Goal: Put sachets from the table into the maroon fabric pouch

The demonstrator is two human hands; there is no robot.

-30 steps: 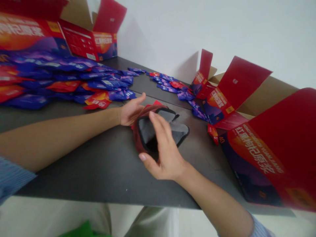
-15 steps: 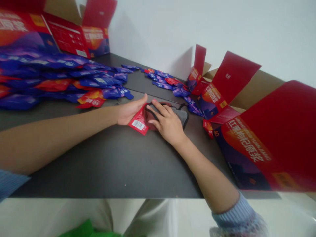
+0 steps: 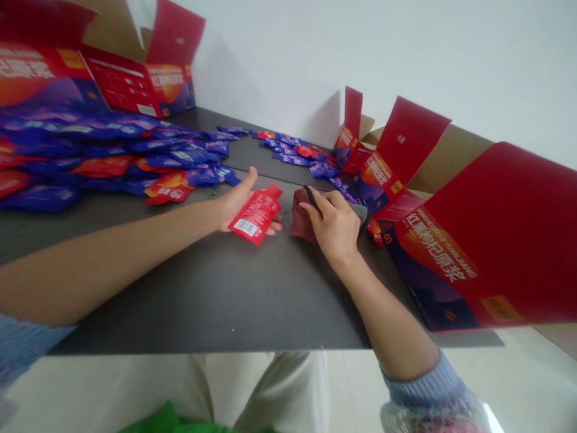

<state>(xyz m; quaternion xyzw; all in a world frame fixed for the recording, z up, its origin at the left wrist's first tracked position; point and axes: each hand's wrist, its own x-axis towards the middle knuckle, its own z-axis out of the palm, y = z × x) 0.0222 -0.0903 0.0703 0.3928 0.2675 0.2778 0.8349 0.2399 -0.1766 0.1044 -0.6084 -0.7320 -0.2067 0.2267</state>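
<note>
A red pouch (image 3: 256,215) with a white barcode lies across the palm of my left hand (image 3: 232,201), its narrow spout end pointing up and right. That hand's thumb is raised, and its fingertips show past the pouch's right edge. To the right, my right hand (image 3: 336,225) grips a folded cloth (image 3: 301,218), dark red on one side and grey on the other, with a black edging. Thumb and fingers pinch the cloth near its black edge; part of it is hidden under the hand. A gap separates the cloth from the red pouch.
A heap of blue and red pouches (image 3: 103,144) fills the left of the dark table (image 3: 216,294). More pouches (image 3: 293,150) lie along the back. Open red cartons stand at back left (image 3: 169,84) and along the right (image 3: 473,240). A white wall (image 3: 279,60) is behind.
My right hand has drawn the cloth off the pouch and moved right, now pinching it. The red pouch shows fully in my left hand. The view has shifted slightly.
</note>
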